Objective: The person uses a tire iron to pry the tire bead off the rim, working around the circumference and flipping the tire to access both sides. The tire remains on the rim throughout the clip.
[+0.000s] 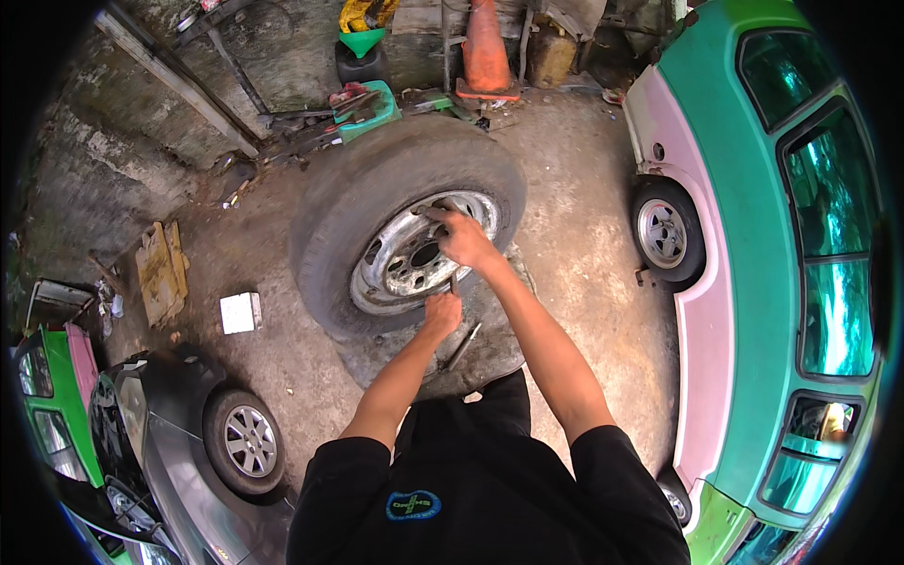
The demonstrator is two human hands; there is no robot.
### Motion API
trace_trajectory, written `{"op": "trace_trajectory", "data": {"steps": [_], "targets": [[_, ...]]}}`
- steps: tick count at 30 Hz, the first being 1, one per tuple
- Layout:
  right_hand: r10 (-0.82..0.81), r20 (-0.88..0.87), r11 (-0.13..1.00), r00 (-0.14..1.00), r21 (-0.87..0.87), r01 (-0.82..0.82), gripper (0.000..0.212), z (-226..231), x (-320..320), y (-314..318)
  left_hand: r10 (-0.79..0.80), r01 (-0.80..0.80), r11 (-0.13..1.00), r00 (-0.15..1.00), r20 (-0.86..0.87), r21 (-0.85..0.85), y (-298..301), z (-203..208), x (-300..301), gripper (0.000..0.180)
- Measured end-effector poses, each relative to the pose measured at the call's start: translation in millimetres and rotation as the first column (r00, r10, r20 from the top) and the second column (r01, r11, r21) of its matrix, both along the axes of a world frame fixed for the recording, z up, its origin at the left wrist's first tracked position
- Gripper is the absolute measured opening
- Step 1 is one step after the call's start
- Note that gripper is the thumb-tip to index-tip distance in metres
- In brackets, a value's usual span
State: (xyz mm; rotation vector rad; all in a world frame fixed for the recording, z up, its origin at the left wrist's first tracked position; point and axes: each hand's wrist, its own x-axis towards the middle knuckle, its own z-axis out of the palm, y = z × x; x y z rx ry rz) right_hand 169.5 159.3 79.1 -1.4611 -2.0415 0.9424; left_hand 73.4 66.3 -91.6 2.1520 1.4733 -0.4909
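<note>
A car wheel (311, 235) with a worn black tyre and a scuffed silver steel rim (410, 273) leans tilted in front of me, over a worn grey surface. My right hand (463, 240) reaches onto the rim's upper right, its fingers stretched toward a slot near the hub hole. At the rim's near edge, my left hand (443, 313) is closed; a short, thin dark piece shows above its fingers, too small to name. A metal rod-like tool (462, 347) lies on the grey surface (428, 377) just right of my left forearm.
A green and pink van (702, 330) stands along the right; a dark grey car (193, 452) is at lower left. Beyond the wheel are an orange traffic cone (486, 56), a green container (367, 108) and a green funnel (362, 41). A white box (241, 313) lies left.
</note>
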Motion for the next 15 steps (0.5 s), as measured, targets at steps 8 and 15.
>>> {"op": "trace_trajectory", "data": {"steps": [8,15], "targets": [[-0.045,-0.056,0.999,0.997,0.011,0.046,0.057,-5,-6,-1,0.206,-0.207,0.976,0.978,-0.019,-0.064,-21,14,-23,0.080],[-0.023,-0.042,1.000,0.999,0.012,0.024,0.056,-5,-2,-2,0.447,-0.436,0.893,0.889,0.099,-0.114,-34,13,-30,0.088]]}}
